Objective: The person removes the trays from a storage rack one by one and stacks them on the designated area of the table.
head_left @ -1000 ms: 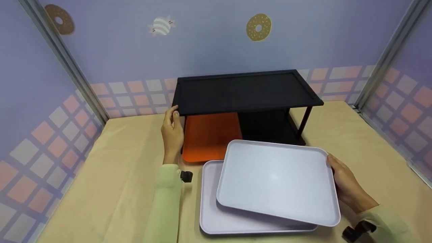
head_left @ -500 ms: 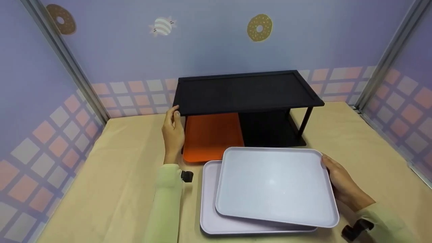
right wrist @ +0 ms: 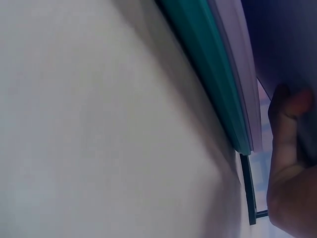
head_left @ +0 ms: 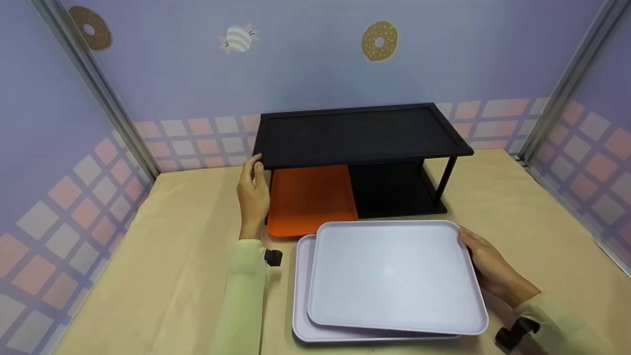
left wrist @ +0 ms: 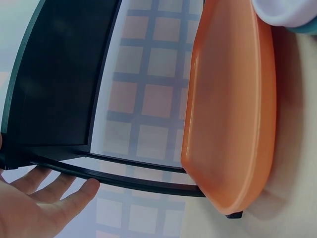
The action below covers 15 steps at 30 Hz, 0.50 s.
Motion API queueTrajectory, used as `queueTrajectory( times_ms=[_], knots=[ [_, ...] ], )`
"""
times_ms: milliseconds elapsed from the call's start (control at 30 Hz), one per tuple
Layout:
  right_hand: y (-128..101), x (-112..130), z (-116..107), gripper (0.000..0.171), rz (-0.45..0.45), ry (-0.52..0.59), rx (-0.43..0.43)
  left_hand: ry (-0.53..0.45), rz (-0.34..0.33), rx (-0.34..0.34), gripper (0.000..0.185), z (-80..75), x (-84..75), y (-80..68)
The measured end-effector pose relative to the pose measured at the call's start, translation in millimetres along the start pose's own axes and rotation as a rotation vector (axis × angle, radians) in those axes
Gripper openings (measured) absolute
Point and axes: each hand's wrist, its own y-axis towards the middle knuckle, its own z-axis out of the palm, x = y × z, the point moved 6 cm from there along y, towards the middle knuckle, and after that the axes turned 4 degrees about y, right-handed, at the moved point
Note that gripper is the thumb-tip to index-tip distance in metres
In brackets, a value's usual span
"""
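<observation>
Near table centre, at 6 o'clock from the black shelf [head_left: 360, 133], the right hand [head_left: 485, 268] grips the right rim of a pale tray [head_left: 394, 276], fingers curled under its edge; right wrist view shows fingertips tucked beneath the tray. Tray is held low and slightly skewed over a second pale tray [head_left: 301, 296] lying flat on the table [head_left: 172, 256]; whether the two touch, cannot tell. Left hand [head_left: 253, 195] at 9 o'clock of the shelf, fingers straight and relaxed, resting against the shelf's left front corner, gripping nothing

Risk, as a judgement: one-sided grip on a wide tray, so the far left edge could dip and knock the lower tray, or the tray could slip from the fingers. If pushed toward 12 o'clock it could clip the orange tray [head_left: 308, 199], which sticks out past the shelf front

Containers: held tray empty; lower tray mostly covered, visible strip bare. Shelf top bare; lower level holds the orange tray at its left half, nothing seen in it
</observation>
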Motion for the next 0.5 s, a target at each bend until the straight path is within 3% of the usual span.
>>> queueTrajectory(
  times_ms=[200, 500],
  knots=[
    [3, 1, 5, 0.083, 0.043, -0.046, 0.026, 0.001, -0.004, -0.004, 0.036, -0.9, 0.4, 0.7],
    [7, 3, 17, 0.073, 0.058, -0.025, 0.072, -0.003, -0.007, 0.006, 0.036, 0.2, 1.0, 0.9]
  ],
)
